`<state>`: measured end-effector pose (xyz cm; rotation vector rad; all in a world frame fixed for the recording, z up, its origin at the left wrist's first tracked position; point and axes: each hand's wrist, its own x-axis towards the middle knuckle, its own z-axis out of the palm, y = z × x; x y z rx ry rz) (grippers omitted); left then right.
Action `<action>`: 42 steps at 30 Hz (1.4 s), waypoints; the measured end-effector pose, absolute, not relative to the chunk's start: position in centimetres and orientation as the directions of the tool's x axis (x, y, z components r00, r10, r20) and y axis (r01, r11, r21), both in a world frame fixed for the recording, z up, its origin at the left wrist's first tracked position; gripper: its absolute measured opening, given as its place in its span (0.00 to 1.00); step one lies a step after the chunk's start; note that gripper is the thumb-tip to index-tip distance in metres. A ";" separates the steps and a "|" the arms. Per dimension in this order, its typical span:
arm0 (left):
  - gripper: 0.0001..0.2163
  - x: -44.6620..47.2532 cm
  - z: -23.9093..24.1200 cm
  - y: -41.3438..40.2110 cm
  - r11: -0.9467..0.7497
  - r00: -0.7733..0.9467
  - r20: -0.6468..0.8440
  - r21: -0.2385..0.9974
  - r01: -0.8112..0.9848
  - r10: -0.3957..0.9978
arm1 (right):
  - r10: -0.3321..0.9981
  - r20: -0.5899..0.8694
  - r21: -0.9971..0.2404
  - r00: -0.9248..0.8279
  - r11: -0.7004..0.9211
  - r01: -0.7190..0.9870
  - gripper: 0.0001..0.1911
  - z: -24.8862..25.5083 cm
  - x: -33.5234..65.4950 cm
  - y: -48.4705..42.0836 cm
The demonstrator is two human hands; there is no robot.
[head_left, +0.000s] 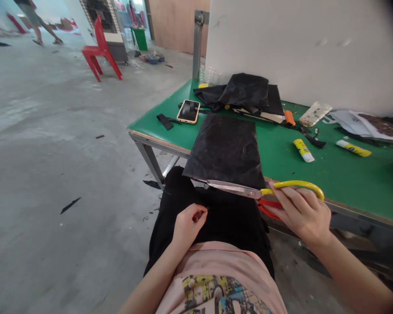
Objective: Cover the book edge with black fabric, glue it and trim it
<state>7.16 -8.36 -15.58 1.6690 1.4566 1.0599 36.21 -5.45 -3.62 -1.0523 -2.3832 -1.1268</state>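
Note:
My right hand (303, 211) grips scissors (250, 192) by their yellow and red handles. The blades point left, along the near edge of a flat black sheet-covered piece (227, 150). That piece lies on the green table and sticks out past its front edge, over my lap. My left hand (190, 222) is held above my lap, apart from the black piece, its fingers curled and thumb and fingertips pinched together. Whether anything small is in that pinch is hidden.
Behind the piece lie a phone (188, 111), black scraps (165, 121) and folded black material (244, 93). Two glue sticks (303, 150) and an orange cap (289, 117) lie to the right. A red chair (101, 50) stands on the floor; a person (36, 17) is beyond it.

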 end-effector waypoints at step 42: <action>0.04 6.8 -15.9 -8.2 -0.124 0.030 0.123 0.890 0.439 0.992 | 0.520 0.523 0.416 -0.675 0.536 0.735 0.27 -2.4 33.5 -3.5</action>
